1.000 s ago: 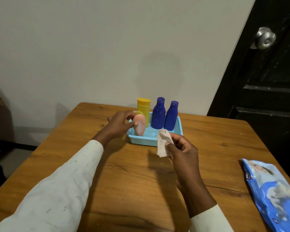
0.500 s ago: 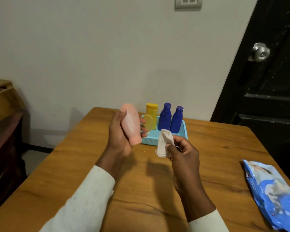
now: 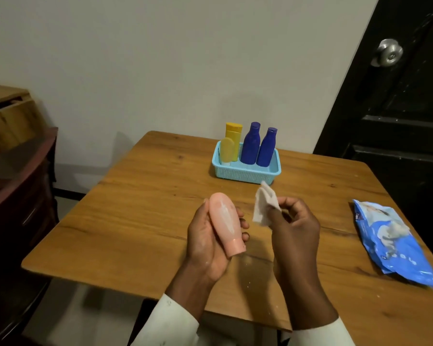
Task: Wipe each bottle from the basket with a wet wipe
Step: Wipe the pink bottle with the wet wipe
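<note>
Left hand (image 3: 208, 236): pink bottle (image 3: 225, 224) is grasped, cap pointing near.
Right hand (image 3: 294, 227): wet wipe (image 3: 264, 207) is pinched, just right of bottle.
Basket (image 3: 245, 174): four bottles are held, far on table (image 3: 140, 196).

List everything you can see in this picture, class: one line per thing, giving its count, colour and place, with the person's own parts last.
pink bottle: 1, pink, held in the left hand, cap end toward the person
wipe: 1, white, pinched in the right hand
basket: 1, light blue, far side of the table
blue bottles: 2, dark blue, upright in the basket, right part
yellow bottles: 2, yellow, in the basket, left part
wipes pack: 1, blue, right edge of the table
table: 1, brown wood
door: 1, black, right, with a silver knob
cabinet: 1, dark wood, left
sleeves: 2, white
left hand: 1, above the table
right hand: 1, above the table
</note>
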